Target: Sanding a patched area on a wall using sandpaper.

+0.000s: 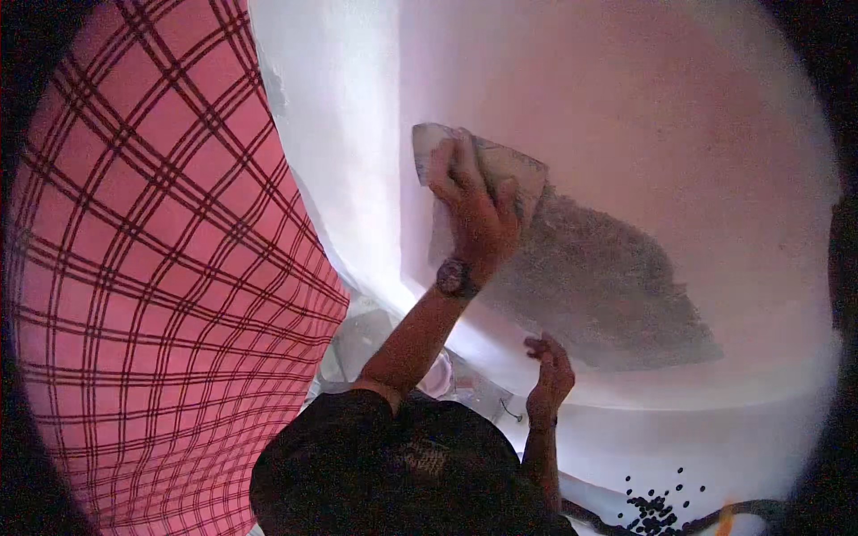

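Note:
My left hand (476, 208), with a watch on its wrist, presses a flat, greyish, roughly rectangular pad or folded cloth (523, 171) against a broad pale surface (643, 134). Its fingers spread across the pad, and the thumb side faces right. The exact material of the pad is blurred. Down and to the right of it spreads a rough-edged dark grey patch (603, 288) on the same surface. My right hand (553, 378) is lower, near the patch's lower left edge. Loosely curled, its fingers appear to hold nothing, and a dark band circles its wrist.
Pink cloth-like sheeting with dark plaid lines (167, 234) fills the left side. A bright white strip (362, 134) runs beside it. Below my arms, a pinkish round object (436, 375) is partly hidden. Several black dots (653, 512) and a dark curved band (744, 510) appear at lower right.

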Motion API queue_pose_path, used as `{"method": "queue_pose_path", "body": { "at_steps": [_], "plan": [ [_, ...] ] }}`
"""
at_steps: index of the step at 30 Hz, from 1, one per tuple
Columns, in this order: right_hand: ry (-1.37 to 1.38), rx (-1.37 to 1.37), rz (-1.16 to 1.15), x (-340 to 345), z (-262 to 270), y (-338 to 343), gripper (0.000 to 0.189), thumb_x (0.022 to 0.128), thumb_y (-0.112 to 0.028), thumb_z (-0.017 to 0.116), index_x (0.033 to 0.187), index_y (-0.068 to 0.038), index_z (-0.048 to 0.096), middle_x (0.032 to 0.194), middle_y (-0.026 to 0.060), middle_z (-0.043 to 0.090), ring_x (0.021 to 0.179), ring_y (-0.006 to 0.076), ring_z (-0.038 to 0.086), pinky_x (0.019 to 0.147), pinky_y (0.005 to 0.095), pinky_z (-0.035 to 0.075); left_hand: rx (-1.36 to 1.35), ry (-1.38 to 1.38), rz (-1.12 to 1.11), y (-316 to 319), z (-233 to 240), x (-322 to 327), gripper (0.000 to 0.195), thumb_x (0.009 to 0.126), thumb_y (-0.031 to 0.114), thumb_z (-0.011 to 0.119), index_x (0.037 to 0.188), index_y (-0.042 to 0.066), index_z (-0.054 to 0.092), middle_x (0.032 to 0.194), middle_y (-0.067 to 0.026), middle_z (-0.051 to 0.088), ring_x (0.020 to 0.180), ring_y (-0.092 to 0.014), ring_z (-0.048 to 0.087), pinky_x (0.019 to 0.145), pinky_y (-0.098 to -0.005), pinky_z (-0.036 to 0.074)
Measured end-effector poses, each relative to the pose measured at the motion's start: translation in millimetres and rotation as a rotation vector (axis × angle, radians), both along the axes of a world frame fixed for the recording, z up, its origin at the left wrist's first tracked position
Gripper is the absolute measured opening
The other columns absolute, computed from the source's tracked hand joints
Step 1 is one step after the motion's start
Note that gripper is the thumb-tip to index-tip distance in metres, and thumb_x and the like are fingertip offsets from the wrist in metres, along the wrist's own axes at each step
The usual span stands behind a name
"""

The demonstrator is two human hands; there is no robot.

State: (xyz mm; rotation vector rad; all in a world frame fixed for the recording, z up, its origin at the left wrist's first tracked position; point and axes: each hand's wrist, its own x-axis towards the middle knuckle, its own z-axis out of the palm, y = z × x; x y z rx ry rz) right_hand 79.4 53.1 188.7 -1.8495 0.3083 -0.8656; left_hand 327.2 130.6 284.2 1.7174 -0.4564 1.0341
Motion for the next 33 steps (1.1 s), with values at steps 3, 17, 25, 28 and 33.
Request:
{"method": "queue_pose_path", "body": {
  "at_steps": [3, 17, 25, 28, 33],
  "plan": [
    [0.173, 0.059, 0.052, -27, -29, 4, 0.031, 0.100, -0.020, 0.045, 0.113, 0.004, 0.060, 0.099, 0.0156, 0.069, 0.087, 0.0222, 0.066, 0.081, 0.0363, 0.053, -0.294, 0.097, 0.019, 20, 9, 31, 0.065, 0.097, 0.032, 0.044, 0.145, -0.006, 0.020, 0.143, -0.0320, 0.019, 0.134, -0.048, 0.021, 0.108, -0.0567, 0.019],
    [0.327, 0.126, 0.020, -20, -36, 15, 0.027, 0.099, -0.015, 0.047, 0.112, 0.004, 0.061, 0.093, 0.0136, 0.069, 0.087, 0.0205, 0.066, 0.081, 0.0341, 0.053, 0.049, -0.003, -0.183, 2, 4, -7, 0.066, 0.101, 0.026, 0.036, 0.146, -0.009, 0.004, 0.153, -0.0294, -0.004, 0.143, -0.042, -0.001, 0.116, -0.0500, 0.003],
    [0.478, 0.135, 0.106, -19, -38, 42, 0.025, 0.099, -0.015, 0.049, 0.111, 0.003, 0.062, 0.094, 0.0130, 0.069, 0.087, 0.0204, 0.066, 0.082, 0.0336, 0.052, 0.333, -0.153, -0.351, 8, -14, -4, 0.070, 0.098, 0.032, 0.041, 0.146, -0.009, 0.011, 0.153, -0.0294, 0.003, 0.142, -0.046, 0.004, 0.114, -0.0560, 0.000],
    [0.491, 0.041, 0.113, -19, -35, 42, 0.026, 0.099, -0.015, 0.049, 0.112, 0.003, 0.061, 0.094, 0.0131, 0.070, 0.089, 0.0203, 0.066, 0.083, 0.0343, 0.051, -0.134, 0.041, -0.213, 22, -5, 40, 0.073, 0.096, 0.033, 0.044, 0.145, -0.009, 0.009, 0.153, -0.0305, 0.004, 0.142, -0.047, 0.005, 0.112, -0.0604, -0.002],
    [0.426, 0.237, 0.100, -20, -35, 50, 0.025, 0.099, -0.013, 0.047, 0.113, 0.002, 0.061, 0.096, 0.0136, 0.070, 0.092, 0.0201, 0.065, 0.084, 0.0349, 0.051, 0.155, -0.031, -0.229, 4, -21, 3, 0.075, 0.096, 0.034, 0.044, 0.145, -0.010, 0.008, 0.154, -0.0293, 0.003, 0.143, -0.046, 0.002, 0.111, -0.0615, -0.004]
  ]
}}
